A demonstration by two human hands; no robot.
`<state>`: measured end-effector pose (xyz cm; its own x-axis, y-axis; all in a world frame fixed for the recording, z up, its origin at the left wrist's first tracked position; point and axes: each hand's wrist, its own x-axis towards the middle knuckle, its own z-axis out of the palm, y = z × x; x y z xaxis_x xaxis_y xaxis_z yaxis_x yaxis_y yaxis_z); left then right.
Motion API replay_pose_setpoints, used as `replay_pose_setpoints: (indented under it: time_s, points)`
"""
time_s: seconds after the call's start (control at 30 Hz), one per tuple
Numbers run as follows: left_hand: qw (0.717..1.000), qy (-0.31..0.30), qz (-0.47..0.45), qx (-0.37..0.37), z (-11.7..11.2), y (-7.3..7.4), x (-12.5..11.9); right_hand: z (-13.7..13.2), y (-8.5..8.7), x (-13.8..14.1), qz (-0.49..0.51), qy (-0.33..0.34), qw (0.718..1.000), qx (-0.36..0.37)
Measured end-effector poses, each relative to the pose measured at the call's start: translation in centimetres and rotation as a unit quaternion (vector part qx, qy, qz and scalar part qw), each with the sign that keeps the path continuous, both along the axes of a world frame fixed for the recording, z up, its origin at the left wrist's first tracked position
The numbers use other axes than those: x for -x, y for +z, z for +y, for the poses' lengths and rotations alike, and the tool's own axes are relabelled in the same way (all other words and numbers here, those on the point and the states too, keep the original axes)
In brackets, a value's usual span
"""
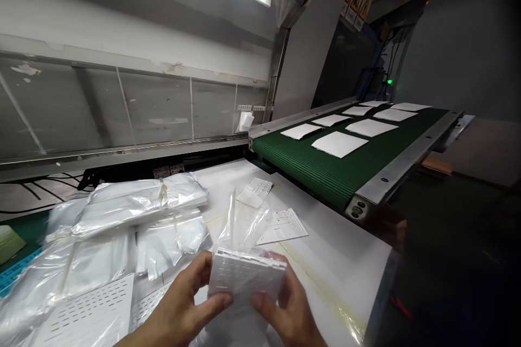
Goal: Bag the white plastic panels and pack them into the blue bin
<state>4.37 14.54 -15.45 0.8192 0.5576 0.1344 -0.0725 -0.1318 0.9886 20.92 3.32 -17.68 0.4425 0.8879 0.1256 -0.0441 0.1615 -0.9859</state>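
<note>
Between my two hands is a stack of white slotted sheets [248,276] inside a clear plastic bag [244,227]. My left hand [191,298] grips its left side, thumb on the near face. On the right side my right hand [287,303] holds it the same way. The bag's loose mouth stands up beyond the stack. Just past it, two white slotted sheets lie on the table, a larger one [285,226] and a smaller one [255,192]. The fingers behind the stack are partly hidden.
Bundles of clear plastic bags [142,200] lie at left, with a white slotted sheet [89,312] in front. A green conveyor belt [293,160] at the upper right carries several white sheets [341,144]. Its metal side rail [407,146] borders the belt. White sheeting [345,265] covers the table.
</note>
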Motion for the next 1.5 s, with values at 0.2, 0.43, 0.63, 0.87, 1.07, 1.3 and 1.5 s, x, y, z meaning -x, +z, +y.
replay_pose_setpoints:
  time_s: [0.2, 0.43, 0.63, 0.87, 1.07, 1.3, 1.5]
  points:
    - [0.997, -0.006, -0.046, 0.069, 0.5, 3.1, -1.6, -1.1, -3.2, 0.7, -0.065, -0.066, 0.990, 0.103]
    - [1.000, 0.003, -0.004, -0.007, -0.5, -1.1, -0.1, -1.6, 0.2, -0.4, 0.022, 0.017, 1.000, -0.001]
    - [1.000, 0.005, 0.000, 0.010, -0.4, 0.1, -0.2, -0.7, -0.8, 0.2, -0.072, -0.031, 0.997, 0.018]
    - [0.999, 0.033, -0.007, 0.010, 0.6, 1.6, -0.7, -2.4, -2.4, -0.1, -0.079, -0.154, 0.985, -0.009]
    - [0.998, 0.014, 0.041, -0.036, 0.1, -1.1, 0.6, -3.2, -4.2, 0.0, -0.104, -0.103, 0.982, 0.120]
    - [0.980, -0.051, 0.141, -0.130, -0.1, -2.0, 1.8, -2.8, -1.9, -0.3, -0.057, 0.036, 0.997, 0.039]
    - [0.984, -0.070, 0.145, -0.078, 0.0, 0.2, 1.6, -2.3, -3.1, 0.2, -0.064, 0.063, 0.983, 0.159]
